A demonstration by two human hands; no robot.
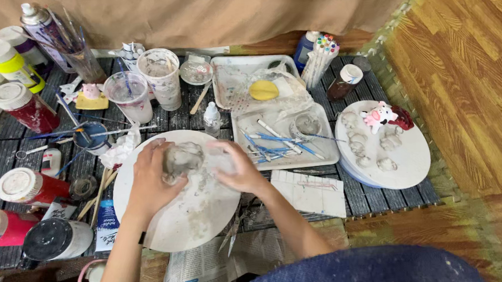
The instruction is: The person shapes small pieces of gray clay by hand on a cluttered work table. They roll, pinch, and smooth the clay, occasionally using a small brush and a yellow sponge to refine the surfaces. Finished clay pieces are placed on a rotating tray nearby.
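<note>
Low dark slatted surface (374,200) here, crowded edge to edge, with a tan cloth backdrop (210,11) behind it and warm wood flooring (465,72) off to the side. Newspaper (206,269) pokes out at the near edge. In the middle sits a round white board (181,225), smeared grey. Beyond it, two white trays: the far tray (225,79) carries a yellow sponge (264,90), the near tray (326,154) a scatter of blue-handled tools. Out on the side, a second round board (409,155) holds small grey clay pieces and a pink-and-white figurine (377,116). Red paint jars (23,107), spray cans, cloudy plastic cups (128,96) and a bundle of markers (321,54) ring the rest.

Plenty is hard to read: the jars at the near corner are cut off by the frame, and what lies in the crumpled plastic on the trays I can't make out.

Now the hands. The left hand (150,183) is curled around a lump of grey clay (182,159), fingers wrapped on its near side, gripping it on the centre board. The right hand (238,170) lies just beside the lump, fingers loosely bent and spread toward it; whether its fingertips actually touch the clay, I can't tell from here.
</note>
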